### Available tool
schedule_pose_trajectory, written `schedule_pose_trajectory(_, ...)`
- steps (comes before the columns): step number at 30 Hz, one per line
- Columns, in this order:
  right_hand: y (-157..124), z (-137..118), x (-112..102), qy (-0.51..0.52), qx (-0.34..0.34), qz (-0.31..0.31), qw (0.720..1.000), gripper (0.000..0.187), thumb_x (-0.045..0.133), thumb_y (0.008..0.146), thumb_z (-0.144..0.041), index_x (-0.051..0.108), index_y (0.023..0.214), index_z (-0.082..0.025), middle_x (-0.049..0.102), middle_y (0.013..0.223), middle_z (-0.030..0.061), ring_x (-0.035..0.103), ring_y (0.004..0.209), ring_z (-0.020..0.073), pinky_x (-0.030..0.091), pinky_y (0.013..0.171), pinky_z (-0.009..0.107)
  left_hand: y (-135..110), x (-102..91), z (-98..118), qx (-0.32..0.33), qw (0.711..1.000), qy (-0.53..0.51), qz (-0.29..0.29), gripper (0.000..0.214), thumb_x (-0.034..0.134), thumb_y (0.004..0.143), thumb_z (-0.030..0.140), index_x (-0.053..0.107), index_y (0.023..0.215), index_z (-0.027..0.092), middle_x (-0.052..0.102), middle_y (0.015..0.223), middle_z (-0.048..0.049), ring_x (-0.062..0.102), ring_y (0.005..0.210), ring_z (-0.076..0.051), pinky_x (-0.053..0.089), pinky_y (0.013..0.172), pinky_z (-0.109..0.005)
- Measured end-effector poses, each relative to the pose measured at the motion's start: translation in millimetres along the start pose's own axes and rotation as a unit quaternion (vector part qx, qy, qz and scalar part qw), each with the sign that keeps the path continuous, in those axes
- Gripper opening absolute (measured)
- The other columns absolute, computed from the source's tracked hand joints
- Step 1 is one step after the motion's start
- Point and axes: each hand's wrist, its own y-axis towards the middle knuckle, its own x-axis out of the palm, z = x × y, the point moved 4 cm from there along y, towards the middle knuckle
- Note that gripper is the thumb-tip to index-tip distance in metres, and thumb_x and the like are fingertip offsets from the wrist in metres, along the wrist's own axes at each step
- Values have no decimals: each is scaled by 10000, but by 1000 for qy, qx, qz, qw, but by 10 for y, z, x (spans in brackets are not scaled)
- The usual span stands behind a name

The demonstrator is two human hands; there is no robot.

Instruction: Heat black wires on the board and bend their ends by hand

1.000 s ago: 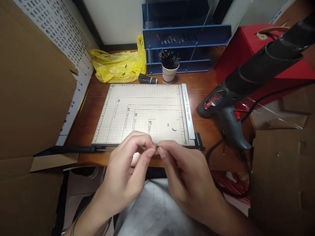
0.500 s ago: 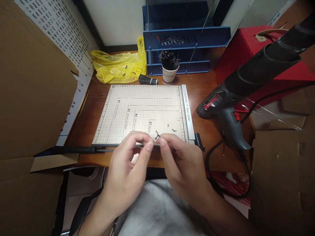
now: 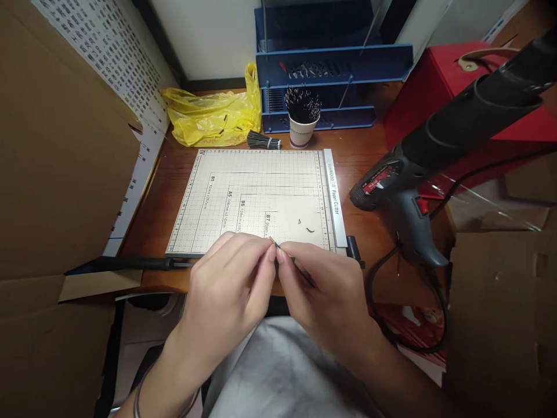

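My left hand point(image 3: 230, 290) and my right hand point(image 3: 324, 296) meet fingertip to fingertip over the near edge of the paper cutter point(image 3: 256, 197). Both pinch one thin, short wire piece point(image 3: 273, 242) whose tip pokes up between the fingers. A dark length of it runs back along my right fingers. On the cutter board, just beyond my hands, lie two small dark scraps point(image 3: 307, 227). The cutter's black handle point(image 3: 130, 264) sticks out to the left along the desk's front edge.
A heat gun point(image 3: 409, 191) with its cord lies right of the cutter. Behind stand a paper cup of black wires point(image 3: 301, 119), a wire bundle point(image 3: 261, 140), a yellow plastic bag point(image 3: 213, 116), a blue tray rack point(image 3: 331, 69) and a red box point(image 3: 439, 87). Cardboard walls flank both sides.
My fingertips have closed together again on the wire piece and shifted slightly forward over the cutter's edge. The bent end seen half a second ago is now tucked between the fingers.
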Motion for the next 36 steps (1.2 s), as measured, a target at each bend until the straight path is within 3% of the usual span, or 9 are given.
schedule_pose_trajectory(4, -9, 1, 17, -43, -39, 20, 998, 273, 549, 968, -100, 596, 708, -169, 426, 576, -40, 346, 541, 96, 296, 539, 280, 32, -22, -15, 32, 998, 45, -33, 148, 604, 954, 99, 624, 819, 156, 585, 697, -5, 508, 667, -142, 426, 639, -313)
schedule_pose_trajectory(9, -36, -37, 18, -28, -40, 22, 999, 254, 562, 956, -83, 589, 720, -173, 415, 581, -44, 346, 539, 90, 286, 541, 281, 91, -107, -27, 35, 996, -27, -80, 145, 617, 959, 109, 637, 822, 152, 561, 682, 2, 470, 637, -128, 402, 601, -303)
schedule_pose_trajectory(17, -62, -89, -33, 70, 35, -33, 996, 331, 546, 950, -75, 404, 671, -185, 301, 620, -65, 285, 548, 59, 257, 534, 252, 38, -170, -32, 94, 991, -33, -95, 104, 641, 928, 60, 644, 878, 151, 559, 721, -8, 487, 668, -138, 420, 615, -297)
schedule_pose_trajectory(21, -52, -22, -7, 76, 69, -44, 994, 348, 533, 963, -104, 369, 667, -187, 275, 616, -68, 265, 539, 58, 237, 524, 258, -36, -156, 96, 119, 986, -52, -109, 110, 638, 917, 38, 643, 880, 142, 560, 720, -15, 455, 673, -146, 415, 611, -309)
schedule_pose_trajectory(25, -22, 226, 26, 92, 162, -32, 982, 295, 524, 1019, -229, 561, 729, -193, 307, 591, -69, 307, 540, 79, 254, 513, 258, -88, -127, 214, 119, 984, -70, -110, 142, 619, 913, 19, 655, 890, 154, 610, 710, -12, 480, 654, -147, 419, 588, -306)
schedule_pose_trajectory(28, 9, 372, 20, 142, 208, -39, 967, 256, 516, 1042, -309, 702, 901, -205, 506, 622, -53, 459, 584, 93, 350, 552, 240, -36, -57, 61, 74, 994, -51, -69, 153, 626, 937, 44, 695, 1023, 150, 716, 819, -30, 601, 715, -144, 506, 684, -288)
schedule_pose_trajectory(30, 32, 364, -20, 167, 221, -49, 960, 271, 519, 1040, -321, 719, 899, -205, 623, 695, -31, 534, 629, 103, 405, 584, 233, 26, 34, -113, 49, 998, -25, -42, 134, 647, 947, 94, 723, 1036, 159, 772, 879, -40, 668, 747, -152, 539, 723, -287)
schedule_pose_trajectory(34, 18, 41, -134, 226, 201, -92, 949, 277, 560, 1000, -267, 720, 779, -214, 708, 712, -14, 614, 627, 120, 471, 564, 228, 120, 262, -394, 0, 999, 32, -19, 135, 645, 965, 194, 753, 885, 182, 776, 772, -27, 694, 683, -172, 537, 663, -301)
schedule_pose_trajectory(36, -33, -162, -182, 168, 146, -111, 968, 265, 616, 969, -301, 736, 740, -240, 690, 635, -12, 630, 601, 141, 481, 531, 243, 136, 359, -441, -7, 999, 47, -25, 189, 622, 979, 222, 739, 837, 178, 753, 737, -33, 678, 673, -180, 523, 648, -311)
